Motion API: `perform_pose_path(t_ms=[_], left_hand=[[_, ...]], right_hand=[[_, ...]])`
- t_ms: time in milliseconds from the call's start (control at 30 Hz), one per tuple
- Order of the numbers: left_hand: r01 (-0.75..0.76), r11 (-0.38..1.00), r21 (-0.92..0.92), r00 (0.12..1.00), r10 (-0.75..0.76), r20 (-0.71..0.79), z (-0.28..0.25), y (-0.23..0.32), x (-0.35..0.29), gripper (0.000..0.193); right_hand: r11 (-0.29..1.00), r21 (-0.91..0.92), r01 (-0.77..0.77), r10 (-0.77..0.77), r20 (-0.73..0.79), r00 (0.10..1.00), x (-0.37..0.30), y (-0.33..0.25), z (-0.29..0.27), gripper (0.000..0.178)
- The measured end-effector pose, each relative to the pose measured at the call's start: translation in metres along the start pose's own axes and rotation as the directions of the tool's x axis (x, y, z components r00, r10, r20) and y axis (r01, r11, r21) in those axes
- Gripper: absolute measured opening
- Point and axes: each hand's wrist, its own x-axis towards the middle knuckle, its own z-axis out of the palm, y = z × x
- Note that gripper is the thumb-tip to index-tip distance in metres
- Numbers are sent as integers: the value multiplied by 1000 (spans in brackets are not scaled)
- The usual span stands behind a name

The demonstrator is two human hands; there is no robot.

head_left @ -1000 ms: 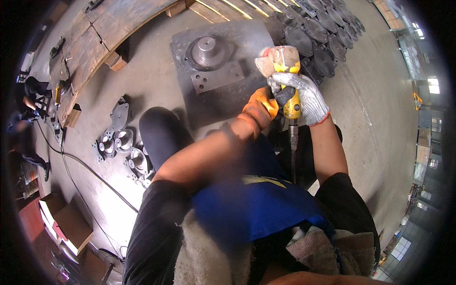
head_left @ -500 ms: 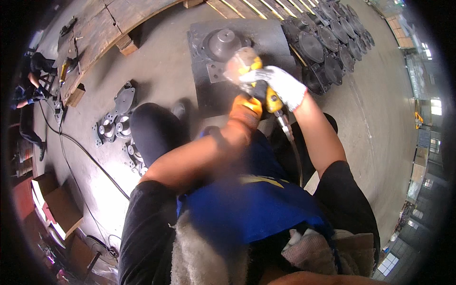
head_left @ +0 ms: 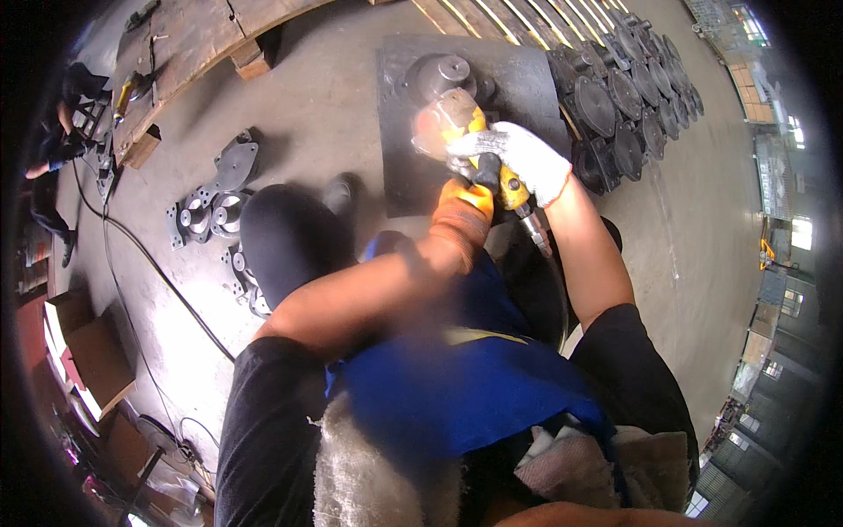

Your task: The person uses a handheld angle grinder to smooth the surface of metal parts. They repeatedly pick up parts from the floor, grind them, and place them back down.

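Observation:
My right hand [head_left: 524, 160], in a white knit glove, wraps round the body of a yellow angle grinder [head_left: 512, 186]. Its hose fitting points back toward me. My left hand [head_left: 464, 215], in an orange glove, closes on the grinder's black side handle [head_left: 488, 169]. The blurred disc guard and disc [head_left: 442, 123] lie over the near left side of a grey metal flange part [head_left: 439, 77] with a raised round hub. That part rests on a dark metal plate [head_left: 406, 180]. Whether the disc touches it I cannot tell.
Many dark flanged castings [head_left: 597, 105] stand in rows at the far right. Several flanged parts [head_left: 235, 167] lie on the floor left of my knee. A wooden bench [head_left: 189, 48] stands far left, with a person [head_left: 66, 132] beyond it. A black hose [head_left: 158, 263] crosses the floor.
The view has shifted, so the plate and castings sit farther right in the picture. Against the plate, the grinder has moved left. Both hands keep their grip.

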Motion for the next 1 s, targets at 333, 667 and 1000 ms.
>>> perform_pose_path(t_ms=[333, 667, 1000], left_hand=[[-400, 827, 395, 916, 375, 141, -44, 41, -7, 23], [249, 850, -465, 956, -291, -21, 10, 36, -17, 24], [-270, 951, -152, 961, 258, -95, -19, 44, -38, 26]], right_hand=[[970, 212, -119, 125, -19, 992, -30, -37, 32, 21], [991, 41, -130, 132, -43, 990, -44, -44, 47, 25], [995, -101, 15, -4, 106, 994, -44, -30, 39, 23]])
